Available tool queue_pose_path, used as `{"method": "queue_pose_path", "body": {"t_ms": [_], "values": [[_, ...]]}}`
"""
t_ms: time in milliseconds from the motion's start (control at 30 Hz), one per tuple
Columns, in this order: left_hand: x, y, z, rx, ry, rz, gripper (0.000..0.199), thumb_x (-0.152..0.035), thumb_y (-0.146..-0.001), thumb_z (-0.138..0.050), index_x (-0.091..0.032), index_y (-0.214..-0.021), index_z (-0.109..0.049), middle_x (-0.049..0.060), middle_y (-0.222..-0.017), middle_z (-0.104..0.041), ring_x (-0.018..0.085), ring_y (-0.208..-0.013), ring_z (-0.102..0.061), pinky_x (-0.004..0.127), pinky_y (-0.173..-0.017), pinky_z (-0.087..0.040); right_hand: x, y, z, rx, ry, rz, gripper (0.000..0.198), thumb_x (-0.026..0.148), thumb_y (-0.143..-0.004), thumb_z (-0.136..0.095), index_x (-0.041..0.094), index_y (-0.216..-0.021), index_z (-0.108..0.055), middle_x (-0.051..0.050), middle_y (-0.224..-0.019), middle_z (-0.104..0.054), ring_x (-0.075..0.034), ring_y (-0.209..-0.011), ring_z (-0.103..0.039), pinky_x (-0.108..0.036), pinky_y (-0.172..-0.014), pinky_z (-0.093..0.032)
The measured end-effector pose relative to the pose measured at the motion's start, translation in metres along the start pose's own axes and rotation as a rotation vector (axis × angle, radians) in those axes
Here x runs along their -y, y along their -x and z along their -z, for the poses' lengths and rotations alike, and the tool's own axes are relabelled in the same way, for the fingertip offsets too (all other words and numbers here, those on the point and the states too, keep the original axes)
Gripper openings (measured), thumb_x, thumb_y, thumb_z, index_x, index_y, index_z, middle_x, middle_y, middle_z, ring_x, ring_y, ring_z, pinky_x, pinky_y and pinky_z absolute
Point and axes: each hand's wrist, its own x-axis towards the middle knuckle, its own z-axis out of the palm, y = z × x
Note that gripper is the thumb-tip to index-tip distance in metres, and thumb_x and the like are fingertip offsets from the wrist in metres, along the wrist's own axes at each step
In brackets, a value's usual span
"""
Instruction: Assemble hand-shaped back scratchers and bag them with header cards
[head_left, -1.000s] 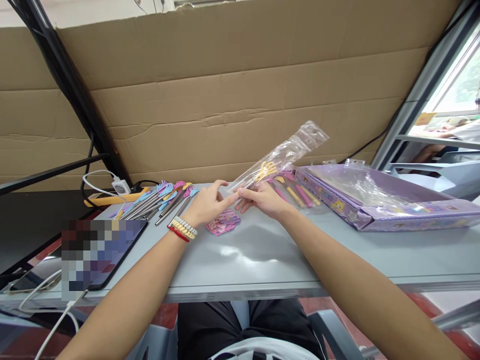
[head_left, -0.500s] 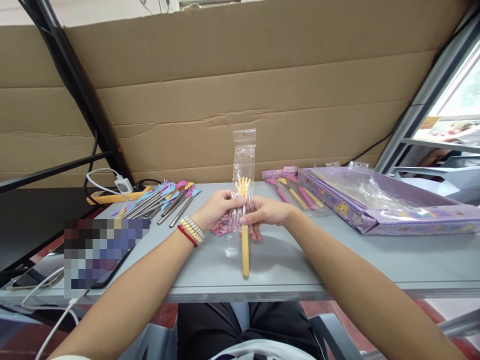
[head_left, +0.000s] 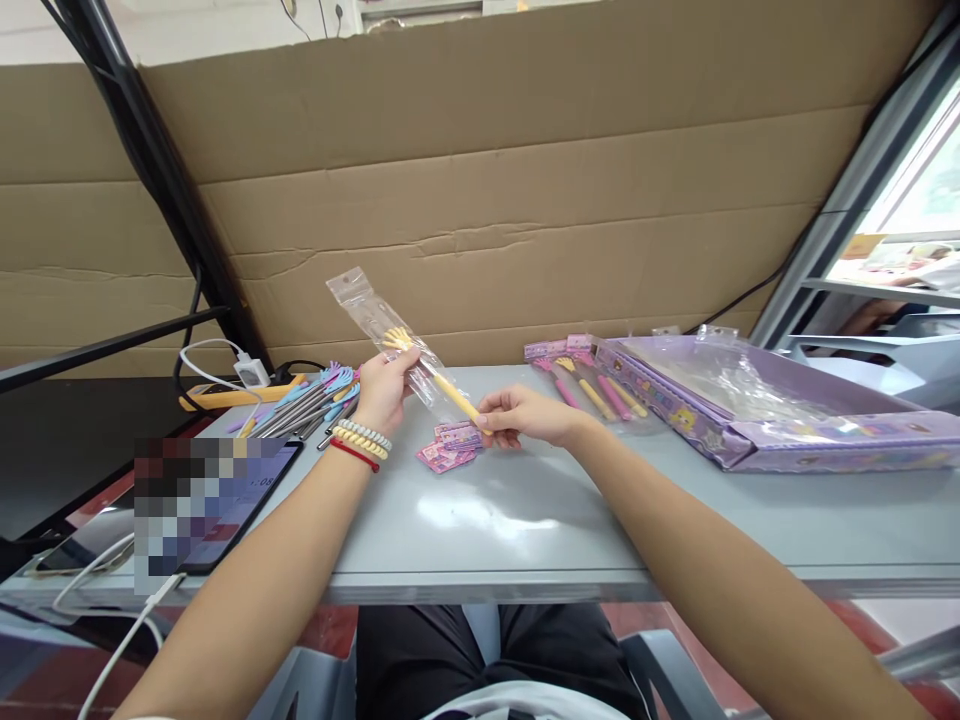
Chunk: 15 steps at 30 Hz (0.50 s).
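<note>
Before me stands the cardboard wall (head_left: 510,170), at 12 o'clock, and below it is the grey table (head_left: 517,540). Counting from the table's middle, the purple box (head_left: 847,440) lies at 3 o'clock, a heap of sticks (head_left: 307,405) at 10, and the packed sticks (head_left: 592,388) at 2. My right hand (head_left: 525,415) pinches the lower handle end of the yellow stick (head_left: 454,395); my left hand (head_left: 384,395) grips it near its hand-shaped head, through the clear bag (head_left: 364,305). The stick slants, head toward 10 o'clock, above the table. Some pink cards (head_left: 446,450) lie at 8 o'clock from my right hand.
</note>
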Motion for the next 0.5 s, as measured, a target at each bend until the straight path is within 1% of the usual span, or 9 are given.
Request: {"method": "queue_pose_path", "body": {"t_ms": [100,200,267,367,433,500], "values": [[-0.002,-0.008,0.005,-0.092,0.03,-0.014,0.025,-0.024,-0.056,-0.079,-0.014,-0.066,-0.058,-0.001,-0.06,-0.06,0.011,-0.054,-0.056,0.025,-0.054,-0.046,-0.002,-0.002,-0.001,-0.055,-0.019,0.01,0.025,0.035,-0.074,-0.07,0.013,-0.087,-0.063,-0.002,-0.067,-0.067,-0.008,-0.049,-0.054,-0.021,-0.045,-0.043],[-0.001,-0.011,0.007,-0.111,0.061,-0.019,0.024,-0.023,-0.059,-0.078,-0.014,-0.065,-0.056,-0.002,-0.058,-0.059,0.01,-0.053,-0.055,0.026,-0.054,-0.047,-0.006,-0.006,-0.003,-0.14,-0.073,0.059,0.026,0.033,-0.073,-0.071,0.012,-0.086,-0.063,-0.004,-0.069,-0.067,-0.01,-0.053,-0.059,-0.023,-0.047,-0.049],[0.002,-0.011,0.007,-0.065,0.094,-0.013,0.022,-0.021,-0.059,-0.077,-0.014,-0.066,-0.058,-0.002,-0.06,-0.06,0.01,-0.054,-0.056,0.025,-0.054,-0.047,-0.008,-0.008,-0.004,-0.192,-0.108,0.09,0.027,0.033,-0.072,-0.072,0.012,-0.086,-0.063,-0.007,-0.073,-0.069,-0.014,-0.059,-0.064,-0.024,-0.047,-0.051],[0.006,-0.008,0.005,0.075,0.142,-0.008,0.021,-0.016,-0.058,-0.078,-0.013,-0.07,-0.061,0.0,-0.066,-0.063,0.01,-0.06,-0.059,0.022,-0.055,-0.047,-0.009,-0.01,-0.007,-0.251,-0.105,0.135,0.028,0.035,-0.071,-0.073,0.013,-0.083,-0.062,-0.01,-0.077,-0.07,-0.017,-0.064,-0.067,-0.022,-0.04,-0.048],[0.008,-0.005,0.003,0.14,0.153,-0.004,0.021,-0.017,-0.059,-0.078,-0.012,-0.072,-0.062,0.001,-0.069,-0.064,0.011,-0.063,-0.06,0.021,-0.057,-0.048,-0.008,-0.009,-0.011,-0.268,-0.058,0.15,0.028,0.038,-0.071,-0.072,0.013,-0.08,-0.062,-0.009,-0.072,-0.069,-0.016,-0.059,-0.065,-0.021,-0.036,-0.043],[0.009,-0.003,0.002,0.161,0.149,0.011,0.02,-0.018,-0.06,-0.078,-0.012,-0.071,-0.062,0.001,-0.068,-0.064,0.01,-0.062,-0.059,0.022,-0.057,-0.048,-0.006,-0.008,-0.014,-0.313,0.034,0.183,0.028,0.04,-0.071,-0.071,0.014,-0.075,-0.062,-0.005,-0.061,-0.065,-0.013,-0.05,-0.06,-0.021,-0.037,-0.041]]}}
